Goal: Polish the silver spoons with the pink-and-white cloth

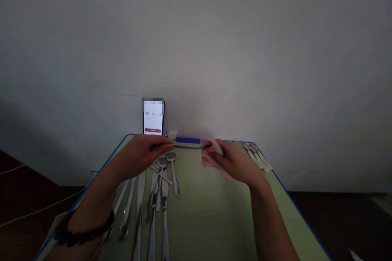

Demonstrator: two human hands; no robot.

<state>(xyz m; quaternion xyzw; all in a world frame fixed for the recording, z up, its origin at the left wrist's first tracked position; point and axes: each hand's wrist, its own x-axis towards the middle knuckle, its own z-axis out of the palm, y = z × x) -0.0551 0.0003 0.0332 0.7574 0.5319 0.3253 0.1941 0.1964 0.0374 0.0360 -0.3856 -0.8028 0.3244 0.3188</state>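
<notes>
My left hand point(139, 153) pinches one end of a slim metal piece of cutlery point(188, 146), held level above the table's far side. Its other end runs into a folded pink cloth point(208, 161), which my right hand point(234, 159) grips closed around it. The cloth hides that end, so I cannot tell which kind of cutlery it is. Below and beside my left hand lie several metal table knives point(139, 208), handles toward me. Small spoons point(173, 175) lie close to them, some overlapping. Past my right hand is a group of white-handled cutlery point(257, 158).
A phone point(153, 124) showing a running timer leans against the wall point(245, 49) behind the table. Beside it sits a small white block point(172, 135). The pale green table point(208, 220) has a blue edge. A white cable point(45, 208) runs at the left.
</notes>
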